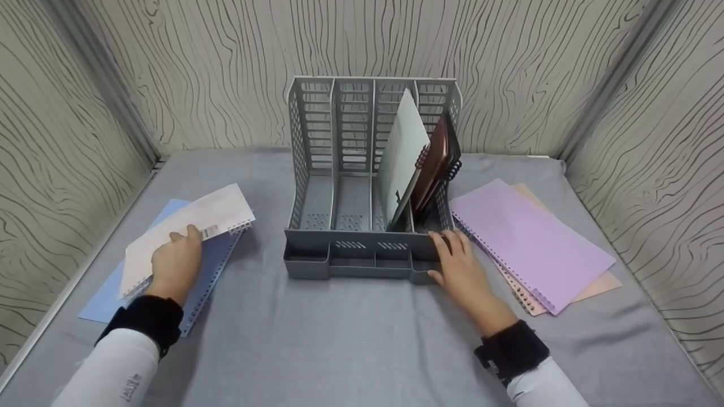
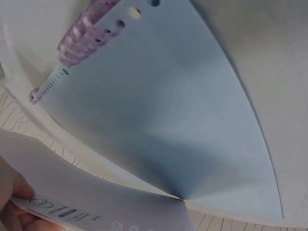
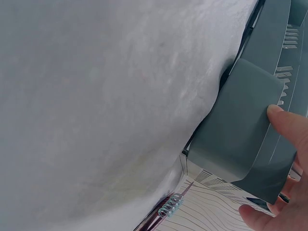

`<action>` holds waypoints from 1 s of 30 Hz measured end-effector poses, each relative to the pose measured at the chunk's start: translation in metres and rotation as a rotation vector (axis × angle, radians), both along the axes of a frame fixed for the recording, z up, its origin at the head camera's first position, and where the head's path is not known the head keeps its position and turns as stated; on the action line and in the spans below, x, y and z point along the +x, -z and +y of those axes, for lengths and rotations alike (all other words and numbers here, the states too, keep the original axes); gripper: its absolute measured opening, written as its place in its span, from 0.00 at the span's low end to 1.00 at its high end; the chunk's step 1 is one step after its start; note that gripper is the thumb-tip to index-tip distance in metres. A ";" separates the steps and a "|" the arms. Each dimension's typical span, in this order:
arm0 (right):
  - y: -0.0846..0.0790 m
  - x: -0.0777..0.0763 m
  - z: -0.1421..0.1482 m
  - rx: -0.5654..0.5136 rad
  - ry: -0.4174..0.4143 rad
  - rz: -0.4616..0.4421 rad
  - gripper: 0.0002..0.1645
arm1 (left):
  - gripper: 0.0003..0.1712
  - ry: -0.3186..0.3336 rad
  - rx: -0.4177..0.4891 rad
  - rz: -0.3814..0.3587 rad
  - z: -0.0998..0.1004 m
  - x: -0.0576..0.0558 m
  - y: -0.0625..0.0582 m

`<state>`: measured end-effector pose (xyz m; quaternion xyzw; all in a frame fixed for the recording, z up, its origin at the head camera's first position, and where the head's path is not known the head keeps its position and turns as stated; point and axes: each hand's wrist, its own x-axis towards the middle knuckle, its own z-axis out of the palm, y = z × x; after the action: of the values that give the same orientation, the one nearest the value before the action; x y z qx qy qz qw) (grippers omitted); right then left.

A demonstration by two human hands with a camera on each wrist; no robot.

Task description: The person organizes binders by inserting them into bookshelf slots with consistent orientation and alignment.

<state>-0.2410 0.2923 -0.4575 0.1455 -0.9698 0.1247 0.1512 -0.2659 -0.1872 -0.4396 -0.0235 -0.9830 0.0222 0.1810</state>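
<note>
My left hand (image 1: 178, 263) pinches a pale pink ring-bound notebook (image 1: 206, 212) near its edge, thumb on one face and fingers on the other. That notebook is raised at a tilt over a blue ring-bound notebook (image 1: 218, 257) lying on the left of the table. A grey file organizer (image 1: 362, 240) with upright dividers stands in the middle. At its front right corner my right hand (image 1: 461, 268) grips the edge; in the right wrist view the thumb (image 3: 284, 120) lies on the front compartment and the other fingers bend round the side.
A pale green notebook (image 1: 403, 152) leans in the organizer, beside a dark red notebook (image 1: 432, 161) and a black notebook (image 1: 454, 144) in its right part. On the right, a purple notebook (image 1: 526, 237) overlaps a peach one (image 1: 602, 285). Patterned walls (image 1: 226, 73) enclose the grey-covered table.
</note>
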 end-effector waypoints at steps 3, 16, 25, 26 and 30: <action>0.000 0.000 0.000 -0.005 -0.005 0.005 0.45 | 0.17 0.005 -0.004 0.001 0.000 0.000 -0.001; -0.003 0.003 -0.003 0.031 0.006 0.029 0.45 | 0.16 0.036 -0.053 0.057 0.002 -0.003 -0.003; -0.003 0.002 -0.002 0.032 0.016 -0.003 0.45 | 0.18 0.051 -0.057 0.047 0.009 -0.002 -0.011; -0.003 0.002 -0.002 0.033 0.015 -0.002 0.45 | 0.18 0.053 -0.057 0.047 0.010 -0.002 -0.012; -0.002 0.002 -0.002 0.035 0.009 0.008 0.45 | 0.18 0.056 -0.054 0.051 0.013 -0.001 -0.015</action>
<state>-0.2388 0.2904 -0.4552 0.1441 -0.9718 0.1064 0.1532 -0.2669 -0.1743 -0.4244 -0.0554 -0.9761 0.0442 0.2056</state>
